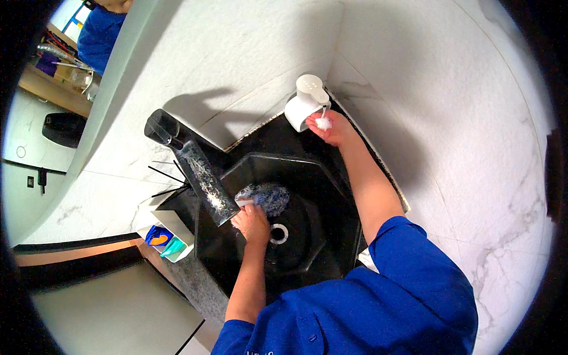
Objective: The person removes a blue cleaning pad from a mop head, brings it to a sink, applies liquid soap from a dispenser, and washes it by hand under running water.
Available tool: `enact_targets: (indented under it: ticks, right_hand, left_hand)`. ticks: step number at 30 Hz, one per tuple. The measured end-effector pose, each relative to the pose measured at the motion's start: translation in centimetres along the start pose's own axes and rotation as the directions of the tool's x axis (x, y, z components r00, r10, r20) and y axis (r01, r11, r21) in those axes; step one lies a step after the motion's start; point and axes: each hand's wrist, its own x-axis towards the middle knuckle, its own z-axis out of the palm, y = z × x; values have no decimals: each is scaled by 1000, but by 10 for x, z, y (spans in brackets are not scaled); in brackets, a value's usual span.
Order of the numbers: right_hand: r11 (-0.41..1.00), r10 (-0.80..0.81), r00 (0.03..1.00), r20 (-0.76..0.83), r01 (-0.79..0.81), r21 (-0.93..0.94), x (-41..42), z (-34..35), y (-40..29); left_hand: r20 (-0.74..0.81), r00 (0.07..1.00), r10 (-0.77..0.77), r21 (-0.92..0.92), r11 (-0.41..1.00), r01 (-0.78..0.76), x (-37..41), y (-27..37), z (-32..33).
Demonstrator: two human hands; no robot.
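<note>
My left hand [253, 224] grips a white piece at the edge of a fluffy blue-grey scrubbing pad [269, 199] inside a black octagonal sink [208, 248]. Just above that hand hangs the spout end of a black faucet [202, 179], streaked with whitish marks. At the corner, my right hand [332, 128] is turned palm up beneath a white automatic soap dispenser [306, 104]. White foam [324, 123] rests on the palm, and a strand of it runs up to the nozzle. The sink's drain [278, 234] has a pale ring and lies beside my left wrist.
Left of the sink, a white open box [183, 253] holds blue-and-orange and teal packets [166, 241]. Thin black sticks [171, 184] jut out behind the faucet. Marble-patterned walls [448, 146] meet behind the dispenser. A mirror [40, 120] at left reflects a blue sleeve and shelves.
</note>
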Motion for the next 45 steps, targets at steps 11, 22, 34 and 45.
enact_targets:
  ticks: [11, 22, 34, 45]
  right_hand:
    - [999, 21, 999, 38, -22, 50, 12, -18, 9]
    - [982, -64, 966, 249, 105, -155, -87, 51, 27]
    - [-428, -26, 423, 906, 814, -393, -115, 42, 195]
    - [-573, -222, 656, 721, 510, -641, -134, 4, 165]
  left_hand:
    - [-4, 1000, 6, -6, 1000, -6, -1, -1, 6]
    - [49, 998, -38, -45, 998, 40, 1, -2, -8]
    - [107, 991, 83, -502, 865, -19, -4, -17, -32]
    - [236, 969, -75, -285, 948, 142, -13, -1, -47]
